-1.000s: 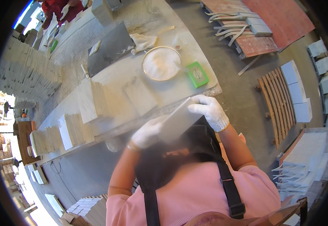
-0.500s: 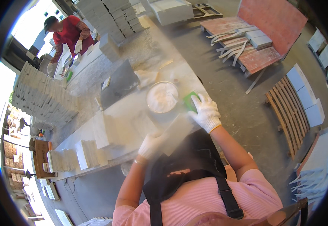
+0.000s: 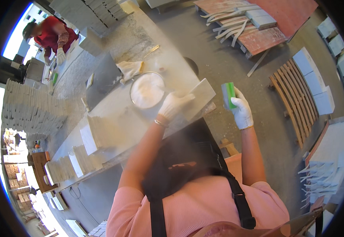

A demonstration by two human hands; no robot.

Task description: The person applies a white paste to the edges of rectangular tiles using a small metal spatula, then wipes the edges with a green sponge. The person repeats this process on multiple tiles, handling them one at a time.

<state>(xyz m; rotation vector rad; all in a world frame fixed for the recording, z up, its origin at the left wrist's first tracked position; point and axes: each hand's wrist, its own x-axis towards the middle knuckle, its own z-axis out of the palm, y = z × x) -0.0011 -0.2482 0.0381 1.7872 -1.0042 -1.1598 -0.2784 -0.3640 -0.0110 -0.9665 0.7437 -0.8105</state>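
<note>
My gloved left hand (image 3: 174, 105) grips the near-left side of a pale rectangular tile (image 3: 203, 94), held tilted above the front edge of the dusty table. In my gloved right hand (image 3: 241, 112), out to the right beyond the table edge, is a green and grey sanding block (image 3: 228, 96), thumb on its near face and held upright, apart from the tile. A round bowl of white powder (image 3: 147, 90) stands on the table just past my left hand. A crumpled cream glove (image 3: 130, 70) lies behind the bowl.
Stacked tiles (image 3: 87, 134) stand on the table's left part, and a dark flat board (image 3: 103, 75) lies behind the bowl. A co-worker in red (image 3: 55, 35) bends over the far left end. A wooden pallet with white blocks (image 3: 292, 98) stands at right.
My right hand has swung right, away from the table, with the sanding block. My left hand has moved up and right with the tile. The view has shifted too.
</note>
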